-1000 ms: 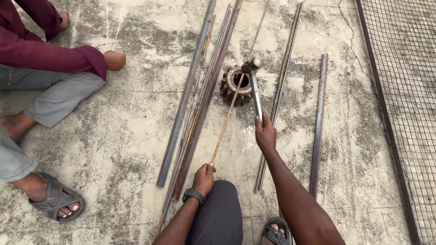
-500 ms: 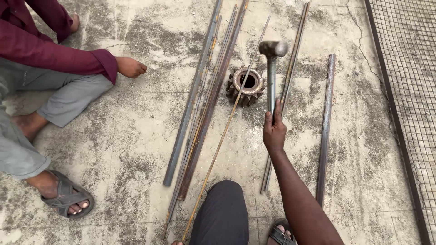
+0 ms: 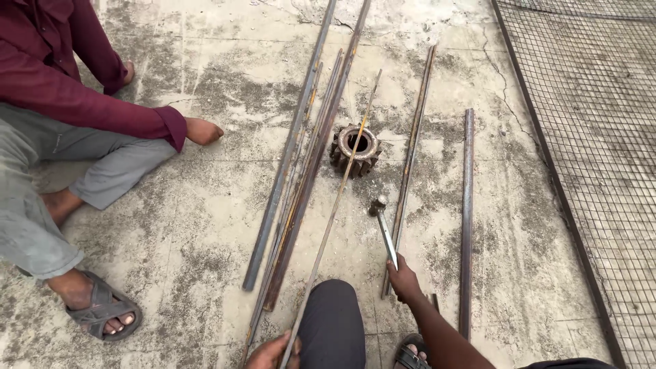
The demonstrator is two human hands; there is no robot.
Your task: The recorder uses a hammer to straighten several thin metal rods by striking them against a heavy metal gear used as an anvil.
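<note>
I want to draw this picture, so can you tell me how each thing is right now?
Thin rod: lying across the gear, near end gripped by the left hand.
Hammer: gripped by the right hand, head low beside the rod.
Gear: rusty, flat on the floor.
Rusty bars: lying loose on the concrete.
Wire mesh: flat on the ground.

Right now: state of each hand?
Left hand: closed on the thin metal rod near its lower end.
Right hand: closed on the hammer handle.
</note>
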